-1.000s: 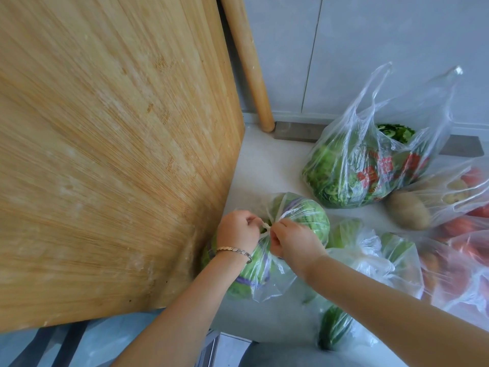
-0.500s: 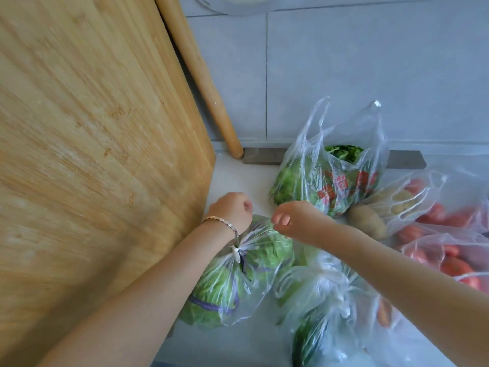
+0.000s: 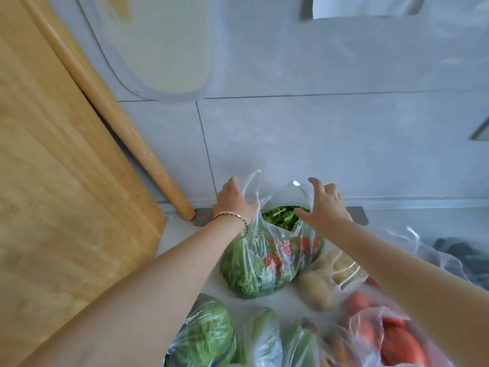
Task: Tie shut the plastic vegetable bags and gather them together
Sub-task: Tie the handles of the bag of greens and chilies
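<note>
A clear plastic bag of leafy greens (image 3: 267, 263) with red print stands open on the counter near the back wall, its two handles sticking up. My left hand (image 3: 232, 202), with a bracelet on the wrist, is at the left handle, fingers spread. My right hand (image 3: 325, 205) hovers with fingers apart at the right handle. Neither hand has closed on plastic. The cabbage bag (image 3: 206, 337) lies at the bottom, near my left forearm. Bags of potatoes (image 3: 317, 287) and of carrots and tomatoes (image 3: 391, 337) sit to the right.
A large wooden cutting board (image 3: 66, 181) leans at the left with a wooden rolling pin (image 3: 124, 128) behind it. The grey tiled wall (image 3: 317, 141) is close behind the bags. A dark bagged item (image 3: 463, 255) lies at the far right.
Both hands let go of the cabbage bag's knot and reached forward to the greens bag's handles. The view tilted up toward the wall.
</note>
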